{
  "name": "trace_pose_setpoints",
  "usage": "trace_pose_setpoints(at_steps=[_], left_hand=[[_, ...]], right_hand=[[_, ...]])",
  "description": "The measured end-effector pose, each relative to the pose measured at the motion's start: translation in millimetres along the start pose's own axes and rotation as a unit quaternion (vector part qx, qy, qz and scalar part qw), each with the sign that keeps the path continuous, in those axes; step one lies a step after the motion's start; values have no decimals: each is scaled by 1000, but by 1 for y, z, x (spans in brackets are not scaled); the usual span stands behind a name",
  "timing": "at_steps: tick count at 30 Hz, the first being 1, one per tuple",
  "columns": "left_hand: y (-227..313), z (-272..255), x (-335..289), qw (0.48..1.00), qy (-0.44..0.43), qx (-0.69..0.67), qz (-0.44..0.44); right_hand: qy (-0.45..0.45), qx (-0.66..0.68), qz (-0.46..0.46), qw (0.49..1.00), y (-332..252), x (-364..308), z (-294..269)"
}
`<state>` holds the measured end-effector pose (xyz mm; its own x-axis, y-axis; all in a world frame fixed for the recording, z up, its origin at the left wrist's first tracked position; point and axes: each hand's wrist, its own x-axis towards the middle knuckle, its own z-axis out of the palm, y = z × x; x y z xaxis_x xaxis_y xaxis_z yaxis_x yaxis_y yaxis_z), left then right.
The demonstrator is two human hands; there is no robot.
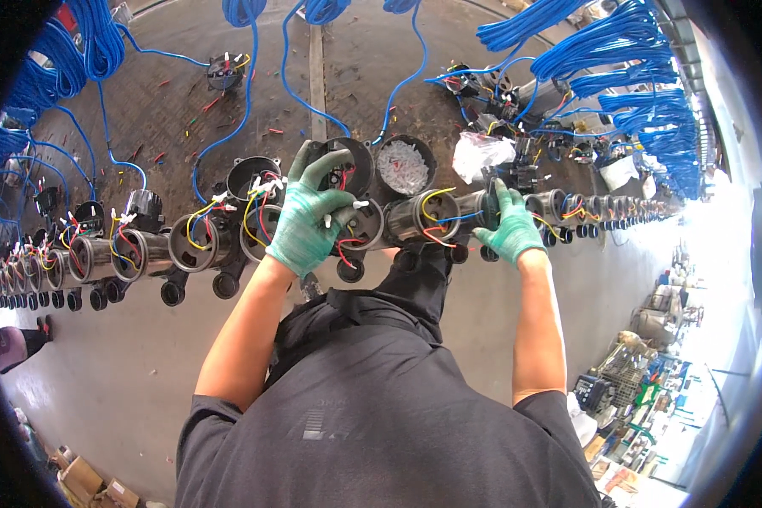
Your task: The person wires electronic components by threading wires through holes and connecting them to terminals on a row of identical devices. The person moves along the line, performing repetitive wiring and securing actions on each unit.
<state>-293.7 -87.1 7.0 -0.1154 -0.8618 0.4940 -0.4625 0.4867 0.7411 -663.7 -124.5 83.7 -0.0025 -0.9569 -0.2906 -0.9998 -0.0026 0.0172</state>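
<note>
head view: left hand in green knit glove (pixel 305 218), fingers bent, thumb and forefinger apart, slim white plastic connector (pixel 361 204) at the thumb tip; whether pinched, cannot tell. open-mouthed dark metal round housing (pixel 367 224) just right of the thumb, by the near edge of the brown worktop (pixel 178 127); left hand nearer, housing's long axis partly behind the glove, unclear. right hand in matching green glove (pixel 510 229) spread open, thumb wide, against short silver metal cylinder (pixel 472 208). between hands: shiny silver cylindrical housing (pixel 406 218), long axis roughly along near edge, mouth rightward, thin yellow wire (pixel 438 192) out of it. neighbours crowd sideways; room upward and bodyward over near edge. farther in, round black tub (pixel 433 161) of white connectors.
</note>
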Motion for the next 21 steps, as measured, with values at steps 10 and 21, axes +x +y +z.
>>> trace_pose_setpoints(at_steps=[10, 21], left_hand=[[-3, -2, 1, 1000, 8, 2, 27], [0, -4, 2, 1000, 1, -4, 18]], right_hand=[[224, 212, -271, 912, -71, -46, -19], [93, 199, -288, 932, -137, -47, 7]])
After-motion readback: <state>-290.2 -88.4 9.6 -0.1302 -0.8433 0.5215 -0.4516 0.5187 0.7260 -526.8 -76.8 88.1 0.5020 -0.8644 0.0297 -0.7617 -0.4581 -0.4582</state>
